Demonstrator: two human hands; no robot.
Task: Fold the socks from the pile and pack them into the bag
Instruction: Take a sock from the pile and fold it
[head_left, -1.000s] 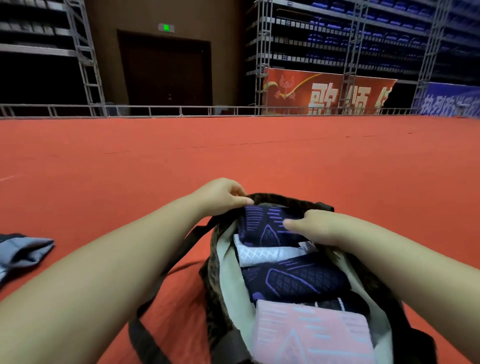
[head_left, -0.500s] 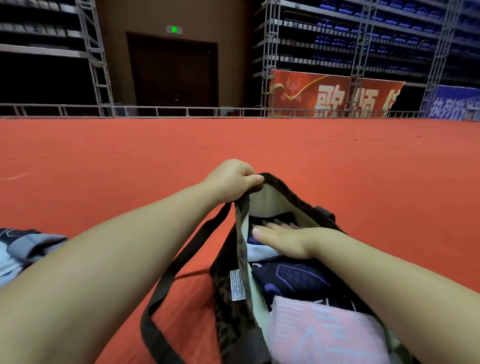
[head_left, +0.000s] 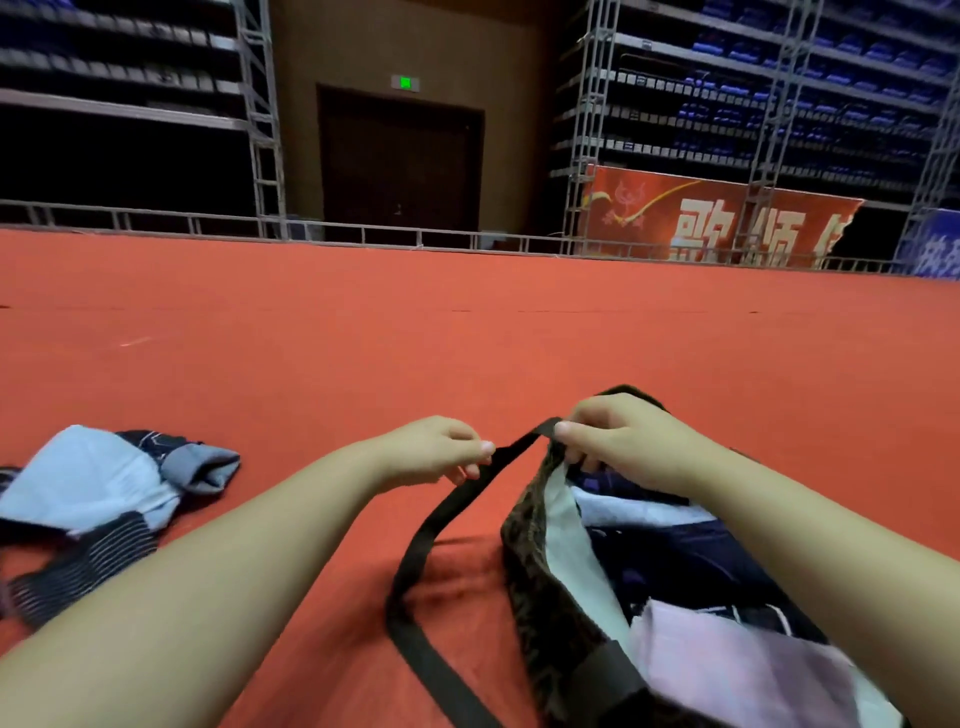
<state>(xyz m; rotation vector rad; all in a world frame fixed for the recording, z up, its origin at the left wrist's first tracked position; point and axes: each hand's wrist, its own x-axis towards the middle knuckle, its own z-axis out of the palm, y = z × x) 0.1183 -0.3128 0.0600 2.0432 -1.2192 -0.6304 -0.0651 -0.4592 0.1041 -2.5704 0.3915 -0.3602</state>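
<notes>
**At the bag's mouth: strap and rim held for the next sock**

On the red floor, the bag (head_left: 524, 561) is held open: its strap (head_left: 511, 451) is pinched by the left hand (head_left: 436, 449), its far rim gripped by the right hand (head_left: 618, 441). Folded socks (head_left: 737, 660) are packed inside; the loose pile (head_left: 98, 499) lies well apart, left. The mouth is best kept wide and the packed stack undisturbed.

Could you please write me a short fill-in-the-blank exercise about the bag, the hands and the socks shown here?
1. The left hand pinches the bag's dark ____.
2. The right hand grips the rim of the ____.
3. The loose socks lie on the ____ carpet.
4. The folded sock nearest the camera is ____.

Missing words: strap; bag; red; pink
</notes>
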